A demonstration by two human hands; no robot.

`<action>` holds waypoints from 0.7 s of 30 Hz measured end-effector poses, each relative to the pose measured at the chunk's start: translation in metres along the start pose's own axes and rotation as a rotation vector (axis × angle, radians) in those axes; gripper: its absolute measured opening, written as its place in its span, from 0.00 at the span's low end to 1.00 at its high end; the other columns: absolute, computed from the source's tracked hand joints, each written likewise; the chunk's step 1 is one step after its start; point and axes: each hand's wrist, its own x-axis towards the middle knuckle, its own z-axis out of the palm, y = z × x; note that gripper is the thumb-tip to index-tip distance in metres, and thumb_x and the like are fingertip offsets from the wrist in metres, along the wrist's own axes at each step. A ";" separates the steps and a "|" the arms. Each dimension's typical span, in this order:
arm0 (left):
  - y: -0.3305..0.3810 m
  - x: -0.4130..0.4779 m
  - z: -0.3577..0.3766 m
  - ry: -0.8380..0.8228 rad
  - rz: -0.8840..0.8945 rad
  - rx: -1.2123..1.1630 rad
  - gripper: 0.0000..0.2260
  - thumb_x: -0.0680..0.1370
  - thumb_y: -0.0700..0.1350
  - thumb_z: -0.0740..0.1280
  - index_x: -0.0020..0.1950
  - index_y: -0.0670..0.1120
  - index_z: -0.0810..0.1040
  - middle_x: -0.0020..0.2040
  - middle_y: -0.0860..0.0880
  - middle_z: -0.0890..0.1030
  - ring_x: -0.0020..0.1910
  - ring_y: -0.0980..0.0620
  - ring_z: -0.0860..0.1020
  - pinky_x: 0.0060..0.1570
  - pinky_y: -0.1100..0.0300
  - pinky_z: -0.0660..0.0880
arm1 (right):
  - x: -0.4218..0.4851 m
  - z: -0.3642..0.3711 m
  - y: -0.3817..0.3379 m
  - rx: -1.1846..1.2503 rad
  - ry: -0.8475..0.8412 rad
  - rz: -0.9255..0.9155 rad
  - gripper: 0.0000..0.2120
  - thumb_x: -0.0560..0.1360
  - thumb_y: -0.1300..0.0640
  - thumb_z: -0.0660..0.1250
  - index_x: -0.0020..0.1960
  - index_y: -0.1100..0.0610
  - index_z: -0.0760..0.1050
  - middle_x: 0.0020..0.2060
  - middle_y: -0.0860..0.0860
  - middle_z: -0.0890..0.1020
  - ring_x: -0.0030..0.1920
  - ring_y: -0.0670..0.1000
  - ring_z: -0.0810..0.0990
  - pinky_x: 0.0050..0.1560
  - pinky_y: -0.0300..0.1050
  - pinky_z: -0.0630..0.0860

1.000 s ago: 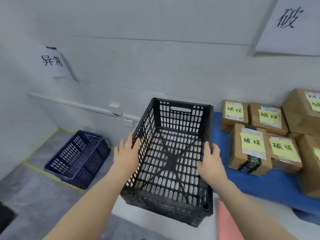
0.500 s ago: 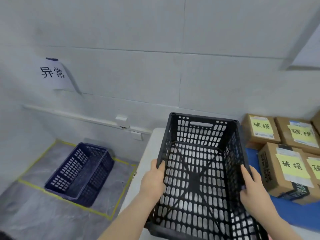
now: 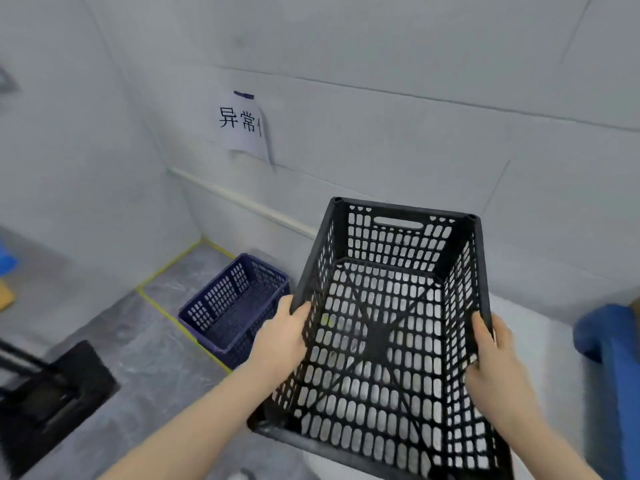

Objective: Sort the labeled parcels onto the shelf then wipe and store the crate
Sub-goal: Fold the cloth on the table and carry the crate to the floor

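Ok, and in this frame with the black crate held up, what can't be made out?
Head view only.
- Near end of the black crate: cut off by the bottom edge.
- The blue surface at right: cropped by the frame edge; whatever lies on it is out of view.
- The dark object at lower left: blurred and cropped, unidentifiable.
- Last character on the wall sign: hidden by the paper's curled edge.
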 end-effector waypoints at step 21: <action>-0.406 0.169 -0.080 -0.055 -0.063 0.274 0.26 0.77 0.38 0.59 0.74 0.51 0.62 0.70 0.46 0.62 0.43 0.39 0.78 0.34 0.54 0.68 | 0.113 0.302 -0.310 0.099 -0.162 0.104 0.33 0.75 0.69 0.59 0.76 0.55 0.52 0.75 0.53 0.50 0.37 0.49 0.71 0.36 0.38 0.69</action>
